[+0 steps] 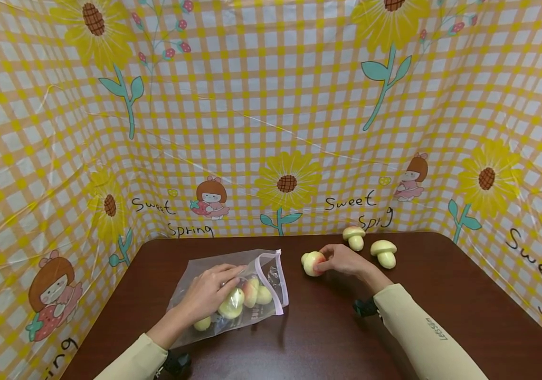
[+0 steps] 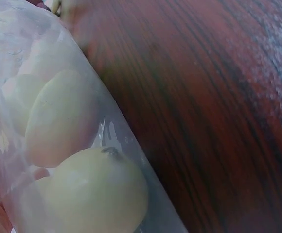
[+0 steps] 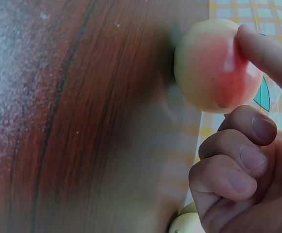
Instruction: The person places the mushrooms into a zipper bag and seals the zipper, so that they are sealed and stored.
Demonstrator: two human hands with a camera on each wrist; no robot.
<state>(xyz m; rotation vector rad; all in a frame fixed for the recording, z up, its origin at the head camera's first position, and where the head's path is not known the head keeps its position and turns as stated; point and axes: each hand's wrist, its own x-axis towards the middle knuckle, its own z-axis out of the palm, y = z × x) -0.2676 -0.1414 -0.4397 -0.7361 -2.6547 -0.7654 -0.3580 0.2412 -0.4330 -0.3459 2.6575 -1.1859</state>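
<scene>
A clear zip bag (image 1: 195, 285) with a pale lilac zip edge lies on the table, its mouth facing right. Several pale yellow toy mushrooms (image 1: 231, 304) are inside it, one with a reddish blush; they show through the plastic in the left wrist view too (image 2: 97, 189). My left hand (image 1: 209, 287) rests on top of the bag, fingers extended toward its mouth. To the right of the bag, my right hand (image 1: 344, 259) pinches a toy mushroom (image 1: 312, 264) between thumb and fingers. The right wrist view shows its rounded, red-blushed cap (image 3: 216, 65), with the other fingers curled below.
Two more toy mushrooms, one at the table's back edge (image 1: 354, 237) and one to its right (image 1: 384, 253), lie beyond my right hand. The dark brown table (image 1: 318, 338) is bordered by a checked, sunflower-printed cloth (image 1: 252, 132) at the back and sides.
</scene>
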